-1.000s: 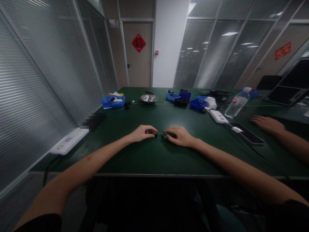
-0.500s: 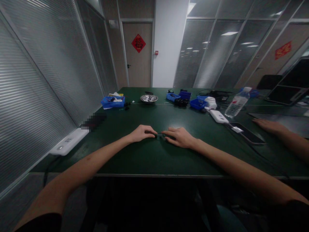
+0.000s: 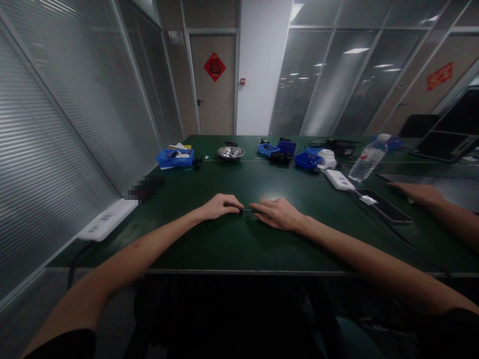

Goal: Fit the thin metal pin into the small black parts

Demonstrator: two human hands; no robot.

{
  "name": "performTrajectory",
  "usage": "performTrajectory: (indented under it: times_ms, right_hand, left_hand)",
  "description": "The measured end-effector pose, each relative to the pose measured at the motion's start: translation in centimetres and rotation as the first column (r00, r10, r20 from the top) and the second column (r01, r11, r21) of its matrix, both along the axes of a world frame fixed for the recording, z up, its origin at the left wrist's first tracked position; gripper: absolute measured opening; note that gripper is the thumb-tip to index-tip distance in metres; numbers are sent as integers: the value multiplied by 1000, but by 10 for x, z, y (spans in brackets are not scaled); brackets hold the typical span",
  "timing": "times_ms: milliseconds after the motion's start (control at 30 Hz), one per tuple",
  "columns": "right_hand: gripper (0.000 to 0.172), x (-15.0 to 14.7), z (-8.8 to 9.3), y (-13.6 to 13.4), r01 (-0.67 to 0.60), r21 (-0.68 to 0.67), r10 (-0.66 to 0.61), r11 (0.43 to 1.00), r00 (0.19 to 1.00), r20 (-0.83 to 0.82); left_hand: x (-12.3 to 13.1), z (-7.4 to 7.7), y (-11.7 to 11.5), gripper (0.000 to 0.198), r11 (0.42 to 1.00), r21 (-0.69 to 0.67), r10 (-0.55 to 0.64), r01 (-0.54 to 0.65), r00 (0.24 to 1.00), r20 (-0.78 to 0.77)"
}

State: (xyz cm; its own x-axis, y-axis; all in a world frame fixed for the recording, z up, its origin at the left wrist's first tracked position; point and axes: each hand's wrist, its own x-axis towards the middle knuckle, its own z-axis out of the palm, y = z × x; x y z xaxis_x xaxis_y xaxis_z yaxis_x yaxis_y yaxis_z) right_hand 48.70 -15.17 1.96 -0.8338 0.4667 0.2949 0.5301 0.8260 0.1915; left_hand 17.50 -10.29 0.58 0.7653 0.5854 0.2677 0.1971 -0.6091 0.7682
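Above the green table [image 3: 209, 244], my left hand [image 3: 220, 206] pinches a small black part [image 3: 241, 211] between thumb and fingers; its exact kind is too small to tell. My right hand [image 3: 279, 213] is closed on what looks like a small screwdriver. Its thin metal shaft [image 3: 247, 209] bridges the gap between my hands and reaches the black part, while my fingers mostly hide the handle.
Farther back are a metal bowl [image 3: 231, 153] of small shiny pieces and several blue bins [image 3: 175, 158]. A phone [image 3: 385, 206], power strip [image 3: 339, 179] and water bottle [image 3: 369, 158] lie right. Another person's hand [image 3: 419, 193] rests there. A white power strip [image 3: 108, 219] is left.
My hands stay almost in place, with only a slight shift of the right fingers. At the right, the other person's hand has moved a little to the left.
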Motion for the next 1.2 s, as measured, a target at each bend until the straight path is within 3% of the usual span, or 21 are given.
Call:
performTrajectory:
  times_ms: [300,633,833,1067,1200]
  right_hand:
    - [49,-4,2,-4,25,-46,-24,999,999,31]
    - [48,-1,0,5,239,-206,-262,949,961,-89]
    - [49,0,0,12,382,-276,-413,882,908,-63]
    - [50,1,-5,17,444,-274,-481,853,873,-83]
    - [51,2,-5,18,439,-280,-475,854,877,-76]
  left_hand:
    - [9,5,-11,30,998,38,-51,52,998,-25]
    - [10,5,-12,68,998,-34,42,-45,996,-73]
    - [4,10,-11,26,991,133,46,-35,995,-86]
    - [16,14,-24,20,969,244,-11,49,988,-155]
    - [16,18,-27,25,954,295,27,43,973,-229]
